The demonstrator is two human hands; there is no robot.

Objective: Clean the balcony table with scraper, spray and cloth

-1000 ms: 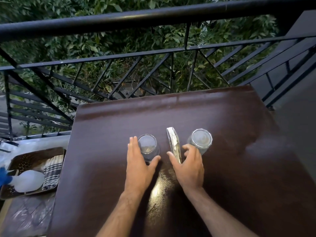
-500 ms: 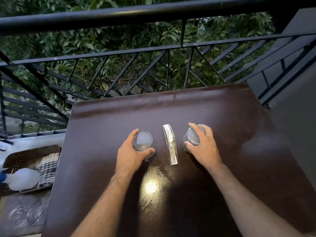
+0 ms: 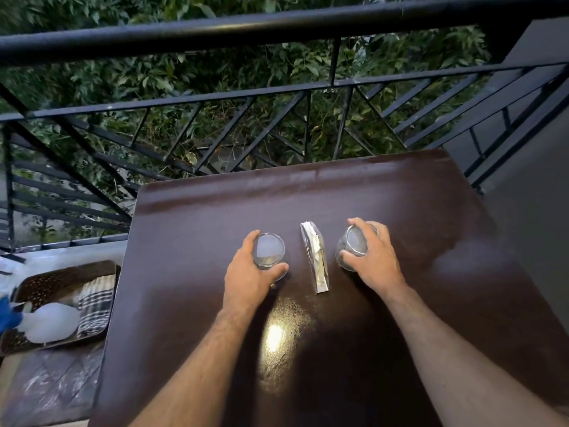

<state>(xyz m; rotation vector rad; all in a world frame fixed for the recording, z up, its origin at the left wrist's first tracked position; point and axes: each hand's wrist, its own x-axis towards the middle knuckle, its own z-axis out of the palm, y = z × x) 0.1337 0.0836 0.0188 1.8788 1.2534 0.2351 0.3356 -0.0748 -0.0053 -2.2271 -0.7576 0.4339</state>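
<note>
A dark brown balcony table [image 3: 400, 211] fills the middle of the head view. Two clear glasses stand on it. My left hand [image 3: 246, 275] is wrapped around the left glass [image 3: 268, 248]. My right hand [image 3: 374, 257] grips the right glass [image 3: 354, 243], which leans a little. Between them lies a narrow silver foil packet [image 3: 315, 257], untouched. Off the table's left edge, a brown tray [image 3: 58, 282] holds a white spray bottle [image 3: 49, 322] with a blue top and a striped cloth [image 3: 94, 306]. No scraper shows.
A black metal railing [image 3: 277, 26] runs along the far side and down the right, with green foliage behind it. A grey wall [image 3: 535, 226] stands at the right. The tray rests on a low tiled surface [image 3: 52, 392] beside the table.
My right hand left the foil packet and closed on the right glass. My left hand closed around the left glass. The packet now lies flat between them.
</note>
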